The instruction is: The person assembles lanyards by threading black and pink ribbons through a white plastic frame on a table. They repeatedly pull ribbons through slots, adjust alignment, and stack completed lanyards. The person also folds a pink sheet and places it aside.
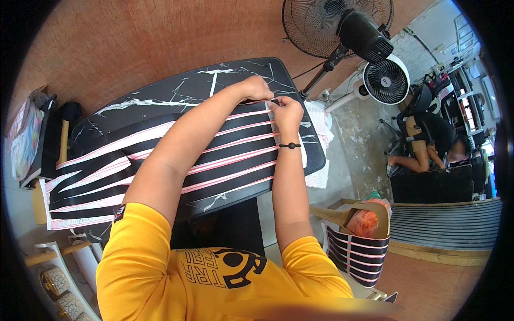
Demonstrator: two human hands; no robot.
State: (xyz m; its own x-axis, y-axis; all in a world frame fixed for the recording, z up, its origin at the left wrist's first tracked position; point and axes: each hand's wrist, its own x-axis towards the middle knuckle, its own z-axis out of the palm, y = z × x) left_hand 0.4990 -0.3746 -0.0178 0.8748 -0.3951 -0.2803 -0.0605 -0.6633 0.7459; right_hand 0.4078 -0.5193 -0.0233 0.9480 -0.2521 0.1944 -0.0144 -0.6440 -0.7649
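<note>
Black strips [230, 140] lie side by side on a white backing sheet with pink-red lines, spread along the dark table. At the sheet's far right corner, my left hand [255, 88] is closed, its fingertips turned down and mostly hidden. Close beside it, my right hand [287, 114] pinches at the end of the uppermost strips, thumb against fingers. A small dark bit shows between the two hands; I cannot tell whether it is a strip's end. The left forearm crosses above the sheet and hides part of it. Toward the left end, some strips lie loose and crossing.
The black marble-patterned table [155, 99] stands against a wooden wall. Beyond its right end are a black fan [367, 37] and a white fan [385, 80]. A bag with striped sheets [357, 254] stands at right. A person [428, 134] crouches farther off. Bagged items [28, 140] sit left.
</note>
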